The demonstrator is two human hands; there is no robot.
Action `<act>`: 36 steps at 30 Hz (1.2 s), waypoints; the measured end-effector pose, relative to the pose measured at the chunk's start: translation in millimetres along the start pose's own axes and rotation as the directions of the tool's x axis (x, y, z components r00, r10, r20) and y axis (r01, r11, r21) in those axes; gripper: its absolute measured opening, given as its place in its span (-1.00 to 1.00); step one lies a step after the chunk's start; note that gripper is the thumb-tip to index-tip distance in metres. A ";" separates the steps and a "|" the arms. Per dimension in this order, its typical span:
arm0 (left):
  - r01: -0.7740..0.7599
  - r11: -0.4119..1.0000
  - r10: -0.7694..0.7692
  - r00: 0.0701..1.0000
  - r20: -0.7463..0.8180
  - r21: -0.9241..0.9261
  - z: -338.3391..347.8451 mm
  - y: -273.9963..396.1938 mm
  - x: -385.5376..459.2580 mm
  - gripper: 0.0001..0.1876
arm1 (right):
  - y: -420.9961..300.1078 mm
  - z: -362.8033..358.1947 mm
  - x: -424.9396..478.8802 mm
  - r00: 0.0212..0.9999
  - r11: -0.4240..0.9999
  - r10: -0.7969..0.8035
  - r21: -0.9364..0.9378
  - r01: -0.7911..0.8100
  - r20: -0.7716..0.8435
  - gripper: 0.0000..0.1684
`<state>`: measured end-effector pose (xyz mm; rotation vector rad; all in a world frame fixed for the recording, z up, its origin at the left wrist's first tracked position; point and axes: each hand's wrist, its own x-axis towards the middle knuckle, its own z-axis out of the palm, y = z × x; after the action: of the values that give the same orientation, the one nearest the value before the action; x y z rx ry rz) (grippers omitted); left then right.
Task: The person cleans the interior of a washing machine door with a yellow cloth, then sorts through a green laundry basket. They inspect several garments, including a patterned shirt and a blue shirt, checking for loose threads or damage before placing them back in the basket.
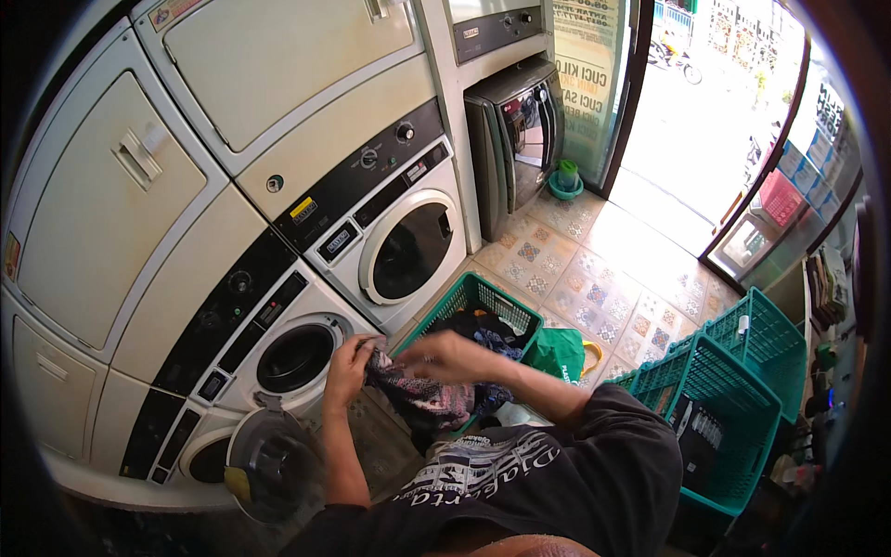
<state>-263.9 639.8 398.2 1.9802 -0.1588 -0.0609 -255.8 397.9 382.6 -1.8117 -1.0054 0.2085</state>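
Observation:
My left hand (350, 365) grips the top of a patterned garment (435, 400) in pink, grey and black, which hangs down in front of me. My right hand (445, 356) is blurred against the same garment's upper part; whether its fingers pinch the cloth is unclear. Behind the garment stands a green plastic laundry basket (505, 296), holding dark clothes (480, 327) and a blue patterned cloth (502, 342). Left of my hands, a front-loading machine (296, 356) has its round door (271, 463) swung wide, and its drum looks dark.
Stacked machines line the left wall, including one with a closed round door (411, 247). A green bag (557, 354) lies beside the basket on the tiled floor (592, 278). Several green baskets (738, 418) stand to my right. A grey washing machine (511, 139) is near the doorway (668, 153).

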 end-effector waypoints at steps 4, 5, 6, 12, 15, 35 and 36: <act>-0.109 0.994 0.098 0.936 0.338 0.014 8.7 46.8 -0.3 -0.78 | -14.5 -37.4 31.9 0.944 0.964 -0.265 -0.088 0.252 -0.196 -0.28; -0.157 0.986 0.121 0.914 0.387 0.061 2.3 60.3 -0.4 -0.79 | -10.3 -40.7 36.9 0.967 0.969 -0.247 -0.021 0.247 -0.064 -0.27; -0.158 0.986 0.129 0.920 0.369 0.050 -4.9 73.6 -2.9 -0.80 | -4.6 -41.8 41.9 0.962 0.963 -0.264 -0.032 0.267 0.069 -0.36; -0.441 0.896 0.443 0.892 0.085 -0.045 -81.9 142.4 -32.8 -0.80 | 8.7 -50.2 52.4 0.959 0.965 -0.149 -0.175 0.194 0.240 -0.61; -0.406 0.850 0.335 0.908 0.252 0.334 -81.0 151.3 -31.7 -0.74 | -17.9 -46.5 60.7 0.983 0.983 -0.183 -0.019 0.183 0.008 -0.46; -0.398 0.582 0.588 0.808 -0.029 0.709 -91.2 103.2 9.1 -0.33 | -63.9 -59.3 87.5 0.929 0.922 -0.367 -0.156 0.355 -0.049 -0.66; -0.469 0.762 0.507 0.861 0.040 0.447 -72.8 94.5 10.4 -0.32 | -69.8 -63.1 94.3 0.949 0.940 -0.306 -0.182 0.289 -0.076 -0.66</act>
<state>-253.1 667.0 514.2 2.3263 -0.6882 0.4385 -198.4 431.8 497.9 -1.7719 -1.2376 -0.1602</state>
